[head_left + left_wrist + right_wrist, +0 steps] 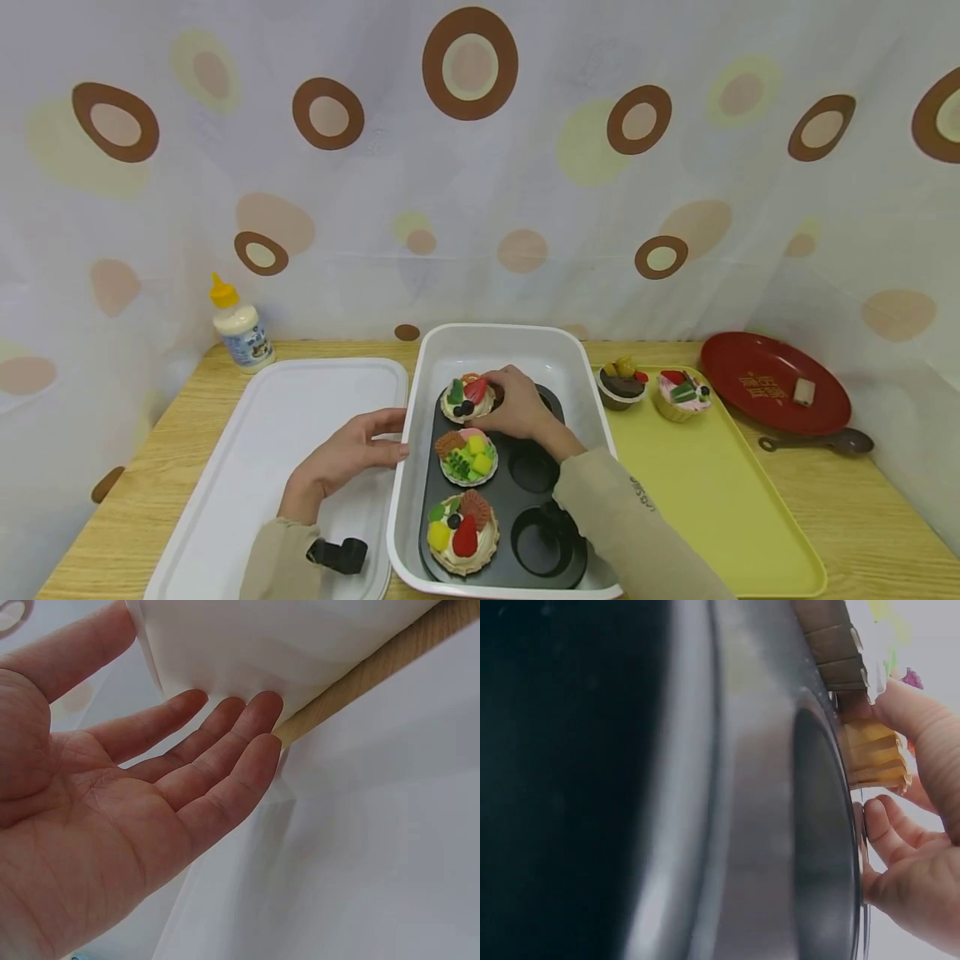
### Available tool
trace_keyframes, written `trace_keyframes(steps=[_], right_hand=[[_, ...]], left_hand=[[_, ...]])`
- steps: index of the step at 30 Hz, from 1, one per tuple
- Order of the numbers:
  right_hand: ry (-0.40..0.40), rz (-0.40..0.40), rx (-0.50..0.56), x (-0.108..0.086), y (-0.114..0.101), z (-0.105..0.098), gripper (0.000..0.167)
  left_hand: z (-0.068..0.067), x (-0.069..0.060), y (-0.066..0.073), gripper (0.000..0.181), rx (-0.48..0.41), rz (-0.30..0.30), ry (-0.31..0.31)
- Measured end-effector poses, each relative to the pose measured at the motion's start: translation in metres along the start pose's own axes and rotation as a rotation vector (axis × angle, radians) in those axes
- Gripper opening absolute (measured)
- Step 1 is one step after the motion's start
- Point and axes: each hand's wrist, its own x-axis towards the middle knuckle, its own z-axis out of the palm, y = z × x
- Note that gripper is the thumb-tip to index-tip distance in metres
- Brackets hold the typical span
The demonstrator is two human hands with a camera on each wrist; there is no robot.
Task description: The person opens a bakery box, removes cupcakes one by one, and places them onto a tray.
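My right hand (521,408) holds a fruit-topped toy tart (465,408) between thumb and fingers. The tart is at the far left cup of a dark muffin tin (504,508), which lies in a deep white tub (517,350). In the right wrist view, the tart's yellow fluted side (874,754) shows between thumb and fingers. Two more tarts, one with yellow cubes (467,458) and one with a strawberry (463,533), fill the nearer left cups. My left hand (348,450) touches the tub's left wall with outstretched, slightly bent fingers.
A white tray (255,475) lies left, with a yellow-capped bottle (243,333) behind. On the right, a yellow tray (720,508) bears a chocolate cupcake (621,385) and a pink-topped one (681,396). Beyond are a red plate (772,367) with a small pale block and a dark spoon (847,442).
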Motion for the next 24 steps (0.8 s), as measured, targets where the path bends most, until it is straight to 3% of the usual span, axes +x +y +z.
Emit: trace_keyframes(steps=[10, 24], right_hand=[[-0.023, 0.007, -0.048, 0.0007, -0.0003, 0.0031, 0.061], [0.013, 0.029, 0.004, 0.0011, -0.0019, 0.0028, 0.059]], left_hand=[[-0.0004, -0.0008, -0.0006, 0.065, 0.003, 0.009, -0.003], [-0.0009, -0.0011, 0.0001, 0.065, -0.004, 0.002, -0.003]])
